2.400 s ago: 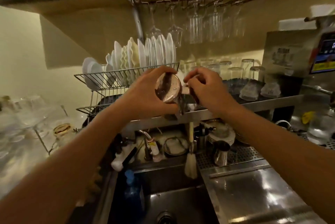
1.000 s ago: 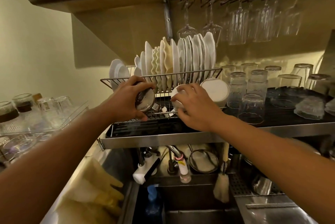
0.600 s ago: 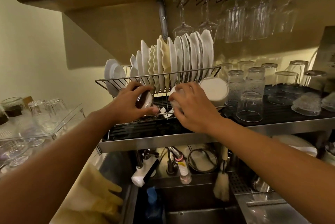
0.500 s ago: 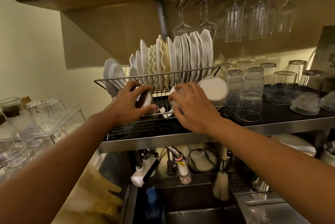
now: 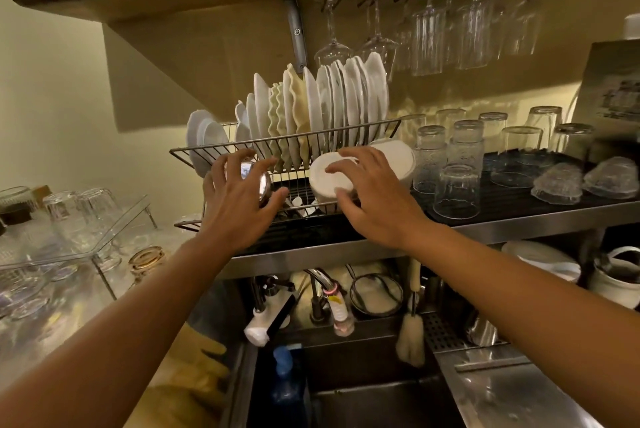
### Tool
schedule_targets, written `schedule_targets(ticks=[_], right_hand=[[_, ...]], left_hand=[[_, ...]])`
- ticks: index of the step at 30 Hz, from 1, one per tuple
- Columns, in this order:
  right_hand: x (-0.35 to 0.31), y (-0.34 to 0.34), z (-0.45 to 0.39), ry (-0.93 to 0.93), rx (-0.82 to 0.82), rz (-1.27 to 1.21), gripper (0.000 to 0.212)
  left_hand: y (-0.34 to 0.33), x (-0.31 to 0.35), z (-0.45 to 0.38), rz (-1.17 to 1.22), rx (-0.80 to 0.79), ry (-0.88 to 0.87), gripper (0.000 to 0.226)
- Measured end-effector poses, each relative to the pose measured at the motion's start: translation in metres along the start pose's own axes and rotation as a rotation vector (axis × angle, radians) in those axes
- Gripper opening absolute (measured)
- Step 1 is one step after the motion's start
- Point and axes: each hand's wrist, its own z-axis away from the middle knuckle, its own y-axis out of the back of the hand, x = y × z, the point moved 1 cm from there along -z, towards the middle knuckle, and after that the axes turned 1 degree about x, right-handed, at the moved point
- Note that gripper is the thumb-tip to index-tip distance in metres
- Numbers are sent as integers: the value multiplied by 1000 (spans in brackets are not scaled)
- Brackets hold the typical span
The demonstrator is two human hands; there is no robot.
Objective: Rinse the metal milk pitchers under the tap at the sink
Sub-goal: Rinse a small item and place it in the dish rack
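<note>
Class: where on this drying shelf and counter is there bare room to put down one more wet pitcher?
Bare steel counter right of the sink. A dark mat strip before the glasses. Crowded: the wire rack with plates.

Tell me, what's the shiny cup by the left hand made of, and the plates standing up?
The shiny cup looks like polished metal: its upturned bottom mirrors the light. The plates look like glazed white ceramic, smooth and glossy, though hard plastic can't be ruled out.
</note>
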Motion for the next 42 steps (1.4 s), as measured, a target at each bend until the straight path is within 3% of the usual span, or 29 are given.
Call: schedule_targets(ticks=[5, 8, 10, 13, 17, 20, 27, 35, 42], right_hand=[[17, 32, 34, -133, 89, -226, 32], [35, 53, 63, -301, 112, -368, 28], [55, 63, 82, -466, 48, -412, 24], [94, 72, 109, -682, -173, -373, 15], [145, 81, 148, -834, -371, -348, 8], [181, 79, 177, -823, -431, -274, 15], [237, 45, 231, -834, -457, -200, 27], [273, -11, 262, -806, -452, 2, 60], [289, -48, 277, -820, -494, 60, 48]], left_hand=[[8, 54, 13, 119, 154, -206, 37], [6, 106, 26, 328, 147, -318, 22], [-3, 145, 36, 462, 34, -328, 17], [-34, 191, 46, 541, -204, -324, 17], [-90, 241, 60, 667, -495, -235, 21], [-137, 266, 71, 657, -652, -127, 26], [-218, 284, 96, 694, -797, 90, 43], [-276, 290, 112, 775, -830, 235, 69], [-300, 290, 125, 906, -860, 320, 71]])
